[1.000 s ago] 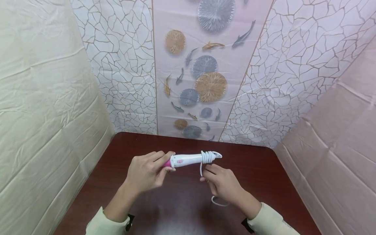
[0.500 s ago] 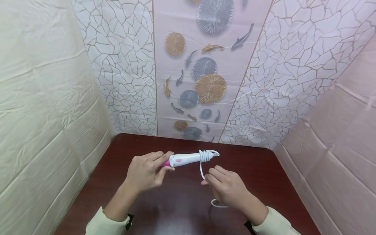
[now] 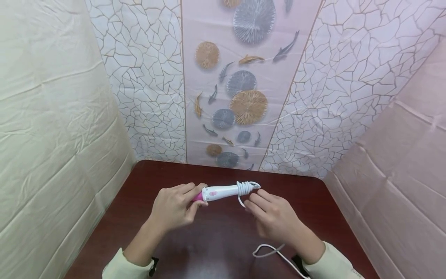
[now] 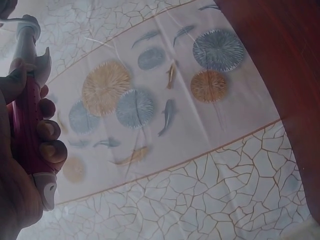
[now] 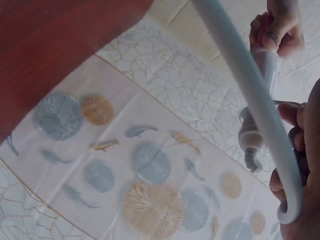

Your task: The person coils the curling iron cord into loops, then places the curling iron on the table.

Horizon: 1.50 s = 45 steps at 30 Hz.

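A pink-and-white hair styling iron (image 3: 223, 192) is held level above the table. My left hand (image 3: 173, 204) grips its pink part (image 4: 30, 112), with the fingers wrapped round it in the left wrist view. White cord coils (image 3: 245, 188) circle the handle's right end. Just right of them, my right hand (image 3: 277, 217) pinches the cord leading off the coils. Its fingertips are partly hidden in the head view. In the right wrist view a near stretch of cord (image 5: 250, 85) crosses in front of the iron. More loose cord (image 3: 290, 263) hangs below the right hand.
A dark red-brown table (image 3: 216, 240) lies under both hands. Patterned cloth (image 3: 240, 116) stands behind it, with pale cloth walls (image 3: 59, 155) on the left and right.
My right hand first drew down and right from the coils with the cord, then rose slightly at their right. More loose cord shows below it. The left hand keeps its grip, nearly still.
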Motion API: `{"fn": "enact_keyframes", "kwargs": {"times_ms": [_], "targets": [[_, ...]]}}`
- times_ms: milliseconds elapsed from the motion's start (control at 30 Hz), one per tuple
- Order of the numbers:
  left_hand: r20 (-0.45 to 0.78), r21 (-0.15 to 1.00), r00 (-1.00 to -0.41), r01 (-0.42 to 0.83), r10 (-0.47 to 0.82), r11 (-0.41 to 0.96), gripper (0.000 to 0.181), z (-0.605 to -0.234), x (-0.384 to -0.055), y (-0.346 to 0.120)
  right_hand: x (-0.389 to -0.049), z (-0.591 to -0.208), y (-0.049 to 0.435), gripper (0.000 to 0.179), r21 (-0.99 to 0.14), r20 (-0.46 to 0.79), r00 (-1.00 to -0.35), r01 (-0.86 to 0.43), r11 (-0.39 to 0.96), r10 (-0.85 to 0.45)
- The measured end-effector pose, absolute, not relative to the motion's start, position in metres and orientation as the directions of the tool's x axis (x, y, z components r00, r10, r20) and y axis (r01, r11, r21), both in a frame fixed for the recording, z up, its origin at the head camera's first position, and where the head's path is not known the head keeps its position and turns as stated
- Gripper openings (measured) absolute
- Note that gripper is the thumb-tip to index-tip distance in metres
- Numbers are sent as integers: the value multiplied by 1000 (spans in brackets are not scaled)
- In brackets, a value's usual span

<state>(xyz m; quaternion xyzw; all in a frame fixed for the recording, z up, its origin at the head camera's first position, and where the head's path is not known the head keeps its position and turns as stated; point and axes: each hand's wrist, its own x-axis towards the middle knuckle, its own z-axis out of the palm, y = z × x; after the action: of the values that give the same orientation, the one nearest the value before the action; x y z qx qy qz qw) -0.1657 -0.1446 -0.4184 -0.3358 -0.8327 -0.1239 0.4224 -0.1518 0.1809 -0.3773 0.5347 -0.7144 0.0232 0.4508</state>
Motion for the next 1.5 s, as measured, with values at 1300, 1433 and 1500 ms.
{"fn": "enact_keyframes", "kwargs": {"times_ms": [1300, 1433, 1500], "targets": [[786, -111, -360, 718, 503, 687, 41, -424, -155, -130, -177, -332, 185, 45, 343, 752, -183, -712, 613, -634], [783, -106, -367, 718, 503, 688, 41, -422, -154, -129, -180, -329, 185, 42, 354, 746, -183, -706, 613, -641], [780, -109, -367, 718, 507, 688, 42, -421, -154, -129, -182, -328, 185, 35, 351, 740, -188, -710, 610, -645]]}}
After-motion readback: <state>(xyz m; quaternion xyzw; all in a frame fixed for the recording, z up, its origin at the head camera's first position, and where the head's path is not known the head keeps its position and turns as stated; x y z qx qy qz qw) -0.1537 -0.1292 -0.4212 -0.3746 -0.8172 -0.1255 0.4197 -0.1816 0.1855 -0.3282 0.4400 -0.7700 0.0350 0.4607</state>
